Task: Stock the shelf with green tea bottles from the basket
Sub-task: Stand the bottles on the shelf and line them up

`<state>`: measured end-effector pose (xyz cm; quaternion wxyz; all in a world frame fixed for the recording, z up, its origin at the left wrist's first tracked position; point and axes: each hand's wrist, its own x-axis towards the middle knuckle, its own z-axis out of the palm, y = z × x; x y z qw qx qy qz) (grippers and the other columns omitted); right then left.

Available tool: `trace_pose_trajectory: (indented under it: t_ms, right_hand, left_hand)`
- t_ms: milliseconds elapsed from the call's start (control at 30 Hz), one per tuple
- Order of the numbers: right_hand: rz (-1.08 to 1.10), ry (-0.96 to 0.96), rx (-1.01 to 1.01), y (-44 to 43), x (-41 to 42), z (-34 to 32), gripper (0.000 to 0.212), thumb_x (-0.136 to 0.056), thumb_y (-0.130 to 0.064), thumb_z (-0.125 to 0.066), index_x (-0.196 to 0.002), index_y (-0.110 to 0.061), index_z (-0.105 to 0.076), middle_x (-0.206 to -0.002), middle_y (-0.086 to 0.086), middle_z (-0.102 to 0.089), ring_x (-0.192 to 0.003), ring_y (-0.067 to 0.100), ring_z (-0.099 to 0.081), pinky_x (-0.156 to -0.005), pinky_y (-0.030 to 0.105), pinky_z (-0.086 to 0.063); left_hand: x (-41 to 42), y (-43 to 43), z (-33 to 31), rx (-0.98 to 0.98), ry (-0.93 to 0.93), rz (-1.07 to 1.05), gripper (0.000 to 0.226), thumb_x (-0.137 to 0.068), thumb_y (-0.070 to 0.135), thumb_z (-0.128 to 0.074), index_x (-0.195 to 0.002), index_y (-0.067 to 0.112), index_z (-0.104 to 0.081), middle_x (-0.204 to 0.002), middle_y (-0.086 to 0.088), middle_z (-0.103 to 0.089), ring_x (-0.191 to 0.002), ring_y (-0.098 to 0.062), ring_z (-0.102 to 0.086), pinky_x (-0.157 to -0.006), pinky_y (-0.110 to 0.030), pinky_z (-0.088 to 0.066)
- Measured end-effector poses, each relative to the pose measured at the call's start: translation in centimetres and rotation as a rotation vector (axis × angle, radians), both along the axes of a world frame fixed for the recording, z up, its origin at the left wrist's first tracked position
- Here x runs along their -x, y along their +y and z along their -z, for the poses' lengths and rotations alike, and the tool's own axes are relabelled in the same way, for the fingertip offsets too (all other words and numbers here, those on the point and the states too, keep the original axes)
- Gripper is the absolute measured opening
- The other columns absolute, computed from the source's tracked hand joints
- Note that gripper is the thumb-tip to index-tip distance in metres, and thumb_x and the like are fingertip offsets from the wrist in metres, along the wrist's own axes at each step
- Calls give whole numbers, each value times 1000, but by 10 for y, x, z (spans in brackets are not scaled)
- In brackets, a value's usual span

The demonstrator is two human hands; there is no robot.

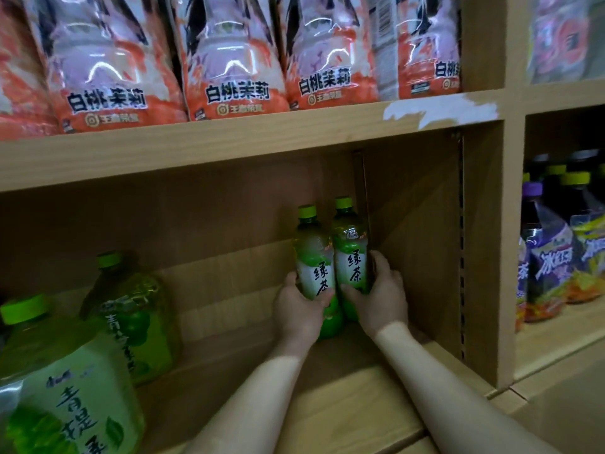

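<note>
Two green tea bottles with green caps stand upright side by side deep in the back right corner of the wooden shelf (pixel 343 417). My left hand (pixel 299 309) is wrapped around the lower part of the left green tea bottle (pixel 314 257). My right hand (pixel 383 293) grips the right green tea bottle (pixel 350 250), which nearly touches the shelf's side wall. Both forearms reach in from the bottom of the view. The basket is out of sight.
Two large green-labelled jugs (pixel 131 316) stand at the shelf's left end. Orange and white bottle packs (pixel 229 60) fill the board above. A wooden divider (pixel 484 244) closes the right side; beyond it stand purple and yellow-labelled bottles (pixel 556 250).
</note>
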<state>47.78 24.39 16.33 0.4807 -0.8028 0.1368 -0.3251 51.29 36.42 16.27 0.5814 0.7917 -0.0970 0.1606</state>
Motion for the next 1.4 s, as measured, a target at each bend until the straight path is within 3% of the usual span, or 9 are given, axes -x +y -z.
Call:
trace_pose_trajectory:
  t_ms: [100,233,367,533,767,967,1100,1267,1400]
  right_hand:
    - [33,-89,9,-2,-1,3,53,-83,-15,-70,-130,-24,-46,-123,7,-50,-105,28,-59,-88,39,-51]
    - [-124,-58,-73,0,-9,14,49,-85,-5,-64,-129,-21,-52,-121,8,-53,-102,20,-59,-91,36,-51]
    - [-167,-17,-134,-7,-15,18,63,-87,-4,-61,-144,-20,-39,-133,9,-46,-118,24,-54,-103,42,-45]
    - [-267,53,-129,-9,-19,15,69,-90,-11,-60,-150,-21,-27,-152,4,-26,-138,25,-34,-115,40,-31]
    - [-342,101,-147,-14,-16,14,67,-91,-19,-59,-150,-22,-27,-157,1,-17,-143,21,-23,-115,32,-21]
    - [-354,92,-129,-4,8,-6,78,-87,-15,-64,-151,-26,-20,-157,5,-26,-143,25,-27,-116,45,-27]
    - [-489,33,-149,27,44,-31,73,-88,-16,-63,-148,-35,-27,-147,-1,-39,-132,18,-41,-106,32,-37]
    - [-749,97,-188,89,90,-45,71,-87,-26,-67,-147,-33,-29,-145,-2,-44,-126,14,-48,-105,38,-43]
    - [-873,173,-163,141,107,-39,79,-83,-34,-71,-147,-36,-26,-145,-3,-42,-128,12,-46,-107,40,-42]
  left_hand:
    - [-14,-6,6,27,33,-7,41,-72,10,-79,-93,35,-54,-100,3,-69,-94,-22,-67,-83,-47,-56]
    - [-15,-15,4,-82,-75,-137,46,-77,14,-76,-103,22,-40,-108,-6,-67,-97,-25,-65,-75,-33,-50]
    - [-18,-22,10,-232,-202,-150,41,-81,10,-70,-100,23,-36,-98,-8,-67,-87,-28,-66,-63,-30,-45]
    - [-28,-24,4,-366,-259,-140,31,-86,9,-65,-112,16,-50,-104,-5,-68,-88,-25,-66,-67,-28,-45]
    - [-27,-25,1,-384,-110,-96,30,-90,13,-59,-114,18,-43,-112,-7,-65,-92,-26,-63,-66,-28,-41]
    - [31,-1,-27,-352,-105,18,40,-84,8,-58,-117,27,-46,-108,-3,-64,-94,-25,-62,-72,-27,-45]
    - [112,57,-48,-397,-278,-90,40,-83,14,-60,-105,44,-48,-103,12,-58,-97,-10,-56,-83,-26,-46]
    - [167,150,-51,-411,-604,-325,39,-78,5,-68,-110,24,-59,-109,11,-57,-105,-12,-55,-88,-40,-51]
    - [183,210,-41,-383,-629,-588,57,-73,4,-74,-124,17,-50,-119,1,-49,-114,-23,-48,-98,-41,-43]
